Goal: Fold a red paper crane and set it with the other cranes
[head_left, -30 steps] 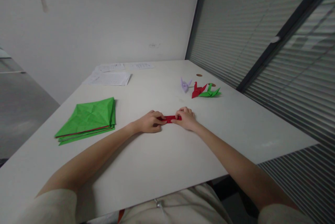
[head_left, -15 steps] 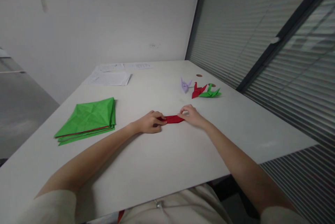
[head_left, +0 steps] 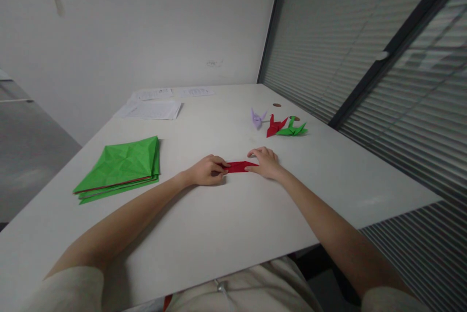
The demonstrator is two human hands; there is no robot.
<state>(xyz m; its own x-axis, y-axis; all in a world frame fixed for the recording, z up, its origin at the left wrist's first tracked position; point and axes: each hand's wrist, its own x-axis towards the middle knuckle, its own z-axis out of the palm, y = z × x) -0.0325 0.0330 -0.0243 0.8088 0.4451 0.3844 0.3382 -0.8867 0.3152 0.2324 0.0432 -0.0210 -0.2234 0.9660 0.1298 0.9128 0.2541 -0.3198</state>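
strip: narrow red folded paper strip (head_left: 239, 166), flat on white counter (head_left: 226, 224), between both hands
left hand (head_left: 206, 171): fingers curled, pinching strip's left end
right hand (head_left: 266, 162): palm down, fingers mostly extended, tips pressing strip's right end, no grasp
left side: stack of creased green paper squares (head_left: 120, 166)
beyond right hand: lilac folded paper figure (head_left: 257, 118), red folded paper figure (head_left: 275, 126), green folded paper figure (head_left: 294, 128), in a row

Premises present as an office or meeting room. A large plain white table (head_left: 233, 234) stands against a bare white wall (head_left: 146, 25). The right side is glazed partitioning with horizontal blinds (head_left: 346, 34) in dark frames (head_left: 397, 39). Printed sheets (head_left: 153, 107) lie at the far left of the table.
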